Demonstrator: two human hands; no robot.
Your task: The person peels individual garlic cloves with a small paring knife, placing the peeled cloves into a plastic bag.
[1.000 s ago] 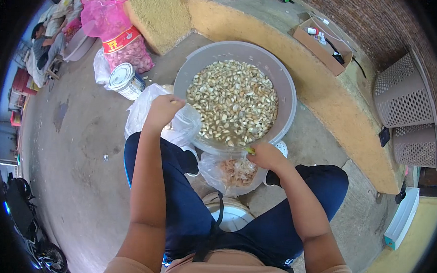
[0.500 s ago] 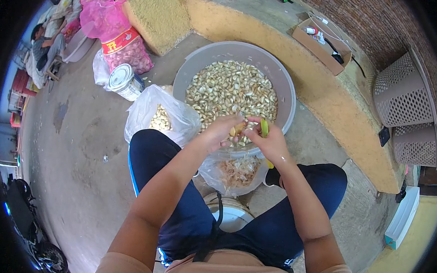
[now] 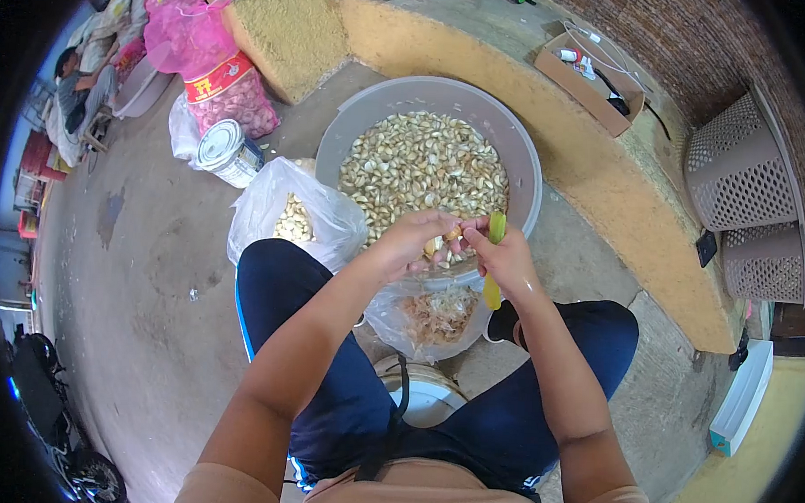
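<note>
Over the near edge of a wide grey basin (image 3: 343,116), my left hand (image 3: 410,240) is closed on garlic cloves (image 3: 433,246), partly hidden by its fingers. Close beside it, my right hand (image 3: 508,262) grips a yellow-green knife (image 3: 493,292); its blade cannot be made out. The right fingertips meet the left ones at a clove. Many unpeeled garlic cloves (image 3: 423,163) fill the basin. To the left, a white plastic bag (image 3: 337,215) holds pale peeled cloves (image 3: 293,221). Below my hands, another clear bag (image 3: 384,315) contains papery skins (image 3: 440,315).
A metal can (image 3: 230,157) and a pink mesh sack of garlic (image 3: 239,104) stand at the upper left. Another person (image 3: 80,89) sits farther back. A cardboard box (image 3: 585,89) rests on the yellow ledge (image 3: 600,192); perforated crates (image 3: 746,179) stand at right.
My right hand has turned, so more of the knife shows, now nearly upright. My fingers have shifted around the clove. The view has moved slightly.
</note>
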